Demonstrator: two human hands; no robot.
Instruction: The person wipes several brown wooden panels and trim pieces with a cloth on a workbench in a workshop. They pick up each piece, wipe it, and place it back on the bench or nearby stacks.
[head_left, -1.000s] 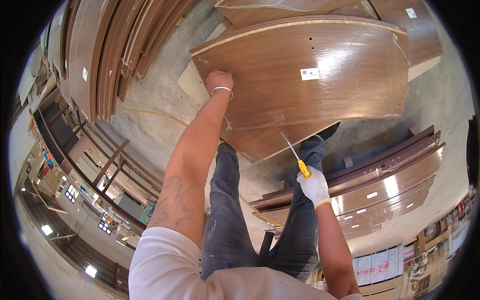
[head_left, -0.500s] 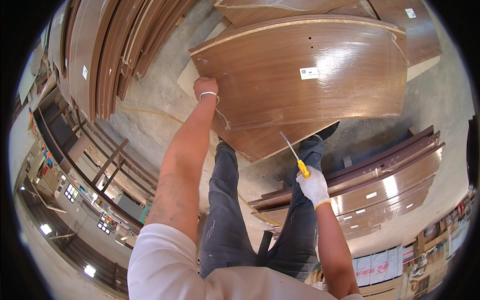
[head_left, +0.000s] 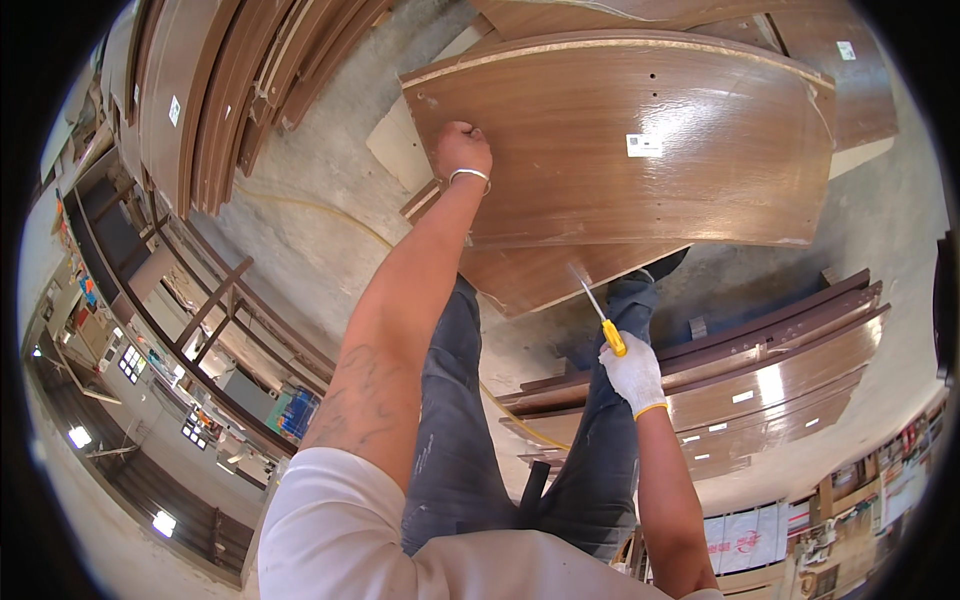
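A large rectangular wood-veneer panel is lying flat over the concrete floor, its glossy brown face catching a broad patch of light and showing a pale raw chipboard edge along its far side; a small white label is sitting on its face, and a few small drilled holes are dotting the surface near it. A second panel of the same brown veneer is lying underneath it, poking out past its near edge as a blunt wedge. The left hand is resting on the large panel close to its left edge, bare, with a thin bracelet at the wrist; the fingers are curled under into a loose fist pressing on the veneer, and whether they are gripping anything cannot be told. The right hand, wearing a white knit glove with a yellow cuff, is hovering below the large panel's near edge, with its fingers wrapped fully closed around the yellow handle of a screwdriver. The thin metal shaft is slanting up and to the left, its tip reaching the exposed underlying panel. To the right of and below the large panel, a stack of long brown boards is lying with shiny faces, and to its left more curved-looking boards are leaning together. The person's legs in dusty grey trousers are standing just below the large panel's near edge.
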